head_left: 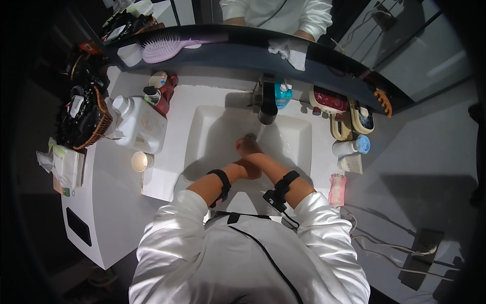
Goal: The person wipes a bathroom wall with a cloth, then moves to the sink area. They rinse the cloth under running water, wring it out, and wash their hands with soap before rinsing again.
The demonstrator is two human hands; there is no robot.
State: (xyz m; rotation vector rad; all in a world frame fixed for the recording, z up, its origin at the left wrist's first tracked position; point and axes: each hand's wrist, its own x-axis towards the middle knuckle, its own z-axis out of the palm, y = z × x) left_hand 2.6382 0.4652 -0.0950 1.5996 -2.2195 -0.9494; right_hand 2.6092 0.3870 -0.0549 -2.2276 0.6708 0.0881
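Bathroom, homelike: white sink [299, 144], dark faucet [267, 104], mirror [420, 43] behind; lilac hairbrush [161, 49], orange comb [383, 103] on ledge [228, 58]; tissue pack [68, 163] on counter [109, 207].

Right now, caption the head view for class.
Left hand and right hand close together over a white sink, dark faucet ahead.

In the sink [291, 139], the right hand [246, 147] is beyond the left hand [250, 169]. The faucet [267, 106] stands at the far edge, a bottle [284, 96] just right. Left of the sink stands a jug [140, 124], a cup [140, 161] nearer, a basket [103, 121] farther left. On the far shelf [223, 57], a hairbrush [162, 49] lies left of a tissue [294, 52].
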